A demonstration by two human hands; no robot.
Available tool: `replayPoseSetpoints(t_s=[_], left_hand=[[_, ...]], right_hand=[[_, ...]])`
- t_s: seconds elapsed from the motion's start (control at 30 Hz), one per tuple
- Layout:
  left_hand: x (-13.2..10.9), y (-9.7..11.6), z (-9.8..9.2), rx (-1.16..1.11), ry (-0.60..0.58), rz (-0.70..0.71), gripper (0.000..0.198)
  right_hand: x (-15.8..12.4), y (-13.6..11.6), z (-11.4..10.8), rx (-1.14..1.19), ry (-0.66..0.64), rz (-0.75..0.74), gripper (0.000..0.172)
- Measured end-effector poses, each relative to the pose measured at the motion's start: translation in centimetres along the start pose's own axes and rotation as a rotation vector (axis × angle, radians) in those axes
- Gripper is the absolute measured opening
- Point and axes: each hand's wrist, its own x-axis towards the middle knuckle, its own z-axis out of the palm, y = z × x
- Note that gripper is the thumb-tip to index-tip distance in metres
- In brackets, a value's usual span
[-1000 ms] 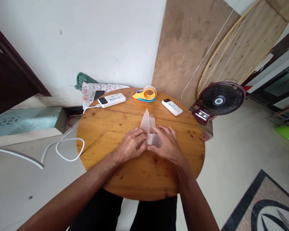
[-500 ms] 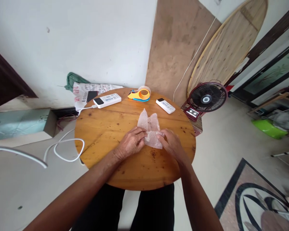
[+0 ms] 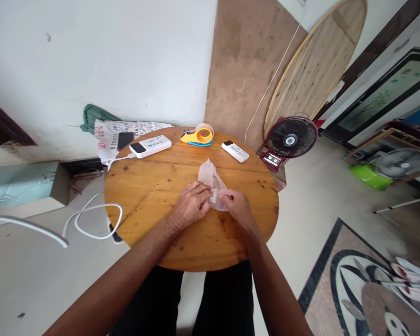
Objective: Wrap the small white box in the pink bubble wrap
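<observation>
A piece of bubble wrap (image 3: 206, 174), translucent and partly folded, lies on the round wooden table (image 3: 154, 186) between my hands. My left hand (image 3: 193, 201) presses on its left side with bent fingers. Its right side is pinched by my right hand (image 3: 237, 203), thumb and fingers closed on the edge. Whether anything is wrapped inside I cannot make out. Beyond the hands stands a yellow and blue tape dispenser (image 3: 198, 137) with a roll of clear tape.
Two white power banks, one left (image 3: 150, 146) with a white cable (image 3: 120, 158) and one right (image 3: 235, 151), lie toward the table's back. A dark fan (image 3: 290, 140) stands past the right edge. A printed sack (image 3: 105, 137) is at the back left.
The right part of the bubble wrap has been folded inward, so it looks narrower. My right hand has moved slightly left with it. The view has turned a little to the right.
</observation>
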Motion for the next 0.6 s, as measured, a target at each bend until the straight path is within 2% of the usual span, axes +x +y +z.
replayPoseSetpoints(t_s=[0.1,0.3,0.4,0.5,0.6], left_hand=[[0.0,0.0,0.0,-0.002,-0.001,0.010,0.028],[-0.1,-0.2,0.2,0.037,0.010,0.047,0.030],[-0.3,-0.3,0.4,0.065,0.003,0.052,0.030],[-0.3,-0.4,0.5,0.083,-0.013,0.055,0.032],[-0.3,-0.4,0.5,0.094,-0.020,0.057,0.032]], right_hand=[[-0.2,-0.2,0.7,-0.074,0.045,0.042,0.025],[-0.4,-1.3,1.2,-0.096,0.069,0.069,0.011],[-0.4,-1.2,1.1,0.031,0.113,0.068,0.032],[-0.3,-0.9,1.1,0.327,0.122,0.075,0.059],[-0.1,-0.8,1.4,0.584,0.112,0.109,0.074]])
